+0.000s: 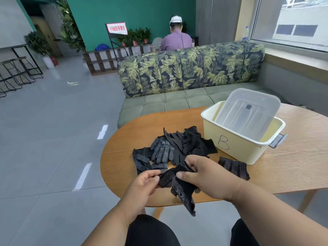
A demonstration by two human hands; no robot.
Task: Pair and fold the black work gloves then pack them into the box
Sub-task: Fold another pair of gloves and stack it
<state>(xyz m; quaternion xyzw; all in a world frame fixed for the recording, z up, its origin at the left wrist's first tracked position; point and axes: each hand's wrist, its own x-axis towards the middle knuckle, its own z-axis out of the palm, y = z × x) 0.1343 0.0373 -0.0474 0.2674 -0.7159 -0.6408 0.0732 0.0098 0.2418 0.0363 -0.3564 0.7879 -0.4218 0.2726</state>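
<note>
A black work glove (179, 188) with white grip dots hangs bunched between a person's two hands, above the near edge of a round wooden table (124, 139). The left hand (143, 185) pinches one end of it between thumb and fingers; the right hand (204, 176) curls its fingers round the other end. Whether this is one glove or a pair pressed together cannot be told. Just beyond the hands lies a loose pile of black gloves (174, 146), tangled and unfolded, and one more dotted glove (234, 167) lies apart to the right, just beside the box. The cream plastic box (236, 148), marked with a handwritten B, stands at the right of the table. Its translucent lid (248, 110) leans tilted inside it, and no gloves show in the box. The work looks to be near its start: pairing is under way, with nearly all the folding and all the packing left.
</note>
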